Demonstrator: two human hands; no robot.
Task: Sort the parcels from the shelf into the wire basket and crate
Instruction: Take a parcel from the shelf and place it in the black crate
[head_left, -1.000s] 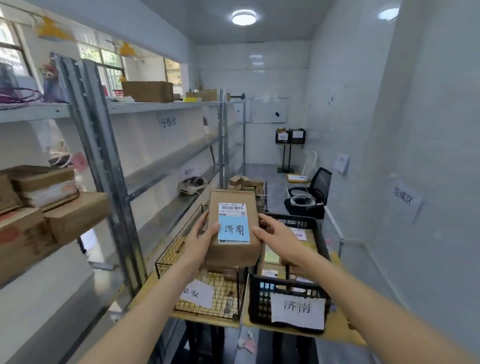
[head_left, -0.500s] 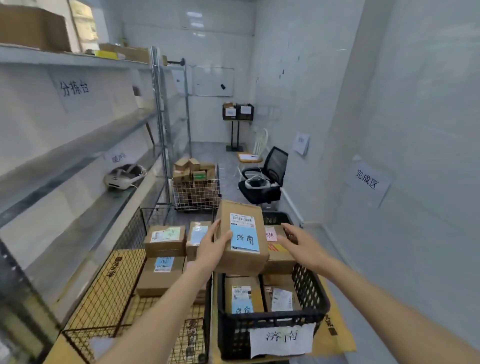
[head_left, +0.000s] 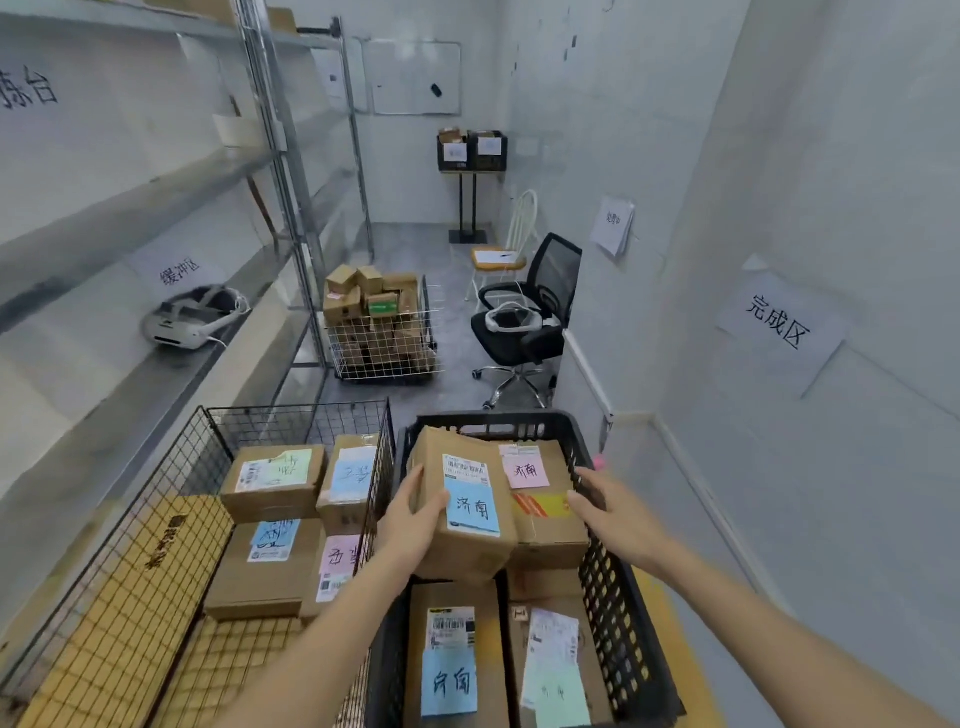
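A brown cardboard parcel (head_left: 462, 509) with a barcode sticker and a blue handwritten label hangs tilted inside the black plastic crate (head_left: 618, 597). My left hand (head_left: 413, 514) grips the parcel's left side. My right hand (head_left: 608, 514) is off the parcel, fingers apart, over the crate's right wall. The crate holds several other labelled parcels, among them one with a pink label (head_left: 545, 499). Left of the crate stands the black wire basket (head_left: 171, 499) with several parcels (head_left: 275, 480) stacked at its far right. The metal shelf (head_left: 104, 244) runs along the left wall.
A white headset (head_left: 192, 319) lies on the shelf. Farther down the aisle stand a white wire cart of boxes (head_left: 384, 332), a black office chair (head_left: 535, 312), a white chair (head_left: 511, 249) and a stand with two black bins (head_left: 471, 150). The wall at right carries paper signs.
The view has tilted down and come closer to the crate. The parcel has gone lower into the crate in my left hand. My right hand stays off it, beside the crate's right wall.
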